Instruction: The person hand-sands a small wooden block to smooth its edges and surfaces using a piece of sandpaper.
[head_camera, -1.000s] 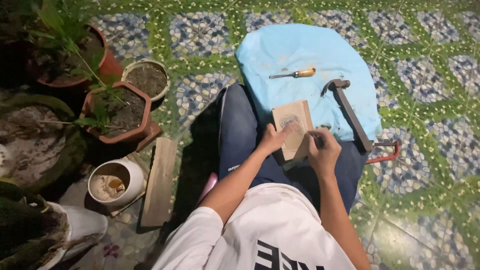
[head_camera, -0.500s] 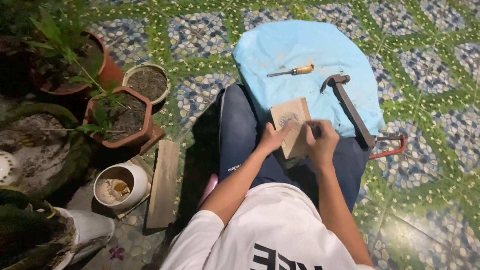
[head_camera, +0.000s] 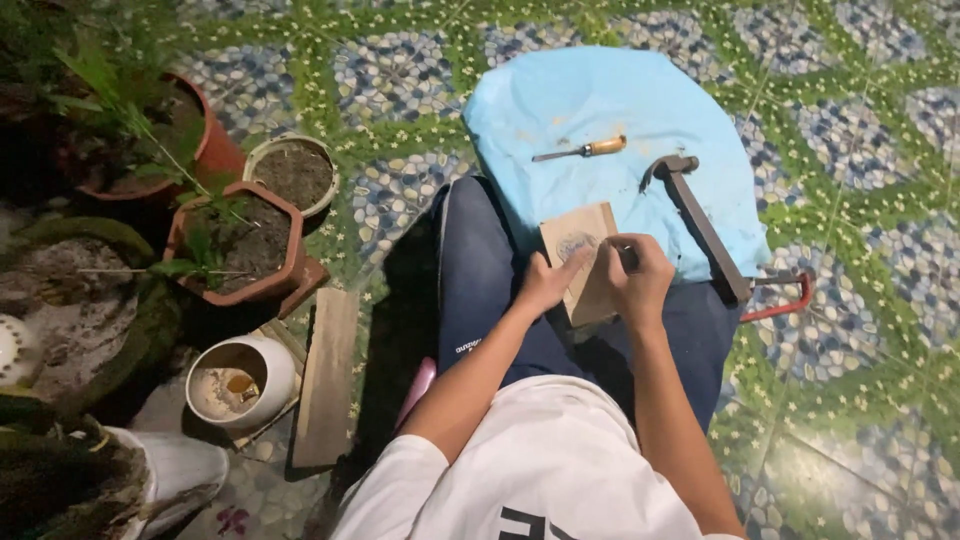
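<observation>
A small light wooden block (head_camera: 580, 248) with a round drawing on its face rests on my lap. My left hand (head_camera: 546, 280) steadies its near left edge, thumb lying along the wood. My right hand (head_camera: 638, 278) is closed around a thin dark tool, its tip on the block's right side near the drawing. A wooden-handled chisel (head_camera: 582, 151) lies on the light blue cloth (head_camera: 600, 100) beyond the block. A dark metal clamp (head_camera: 706, 230) with a red handle (head_camera: 780, 298) lies at the right of the cloth.
Patterned green and blue floor tiles surround me. At the left stand terracotta plant pots (head_camera: 240, 235), a round pot of soil (head_camera: 293, 172), a white pot (head_camera: 240, 378) and a wooden plank (head_camera: 325, 375).
My right hand has shifted slightly up and left along the block's right side. The view has moved a little; the left hand keeps its hold.
</observation>
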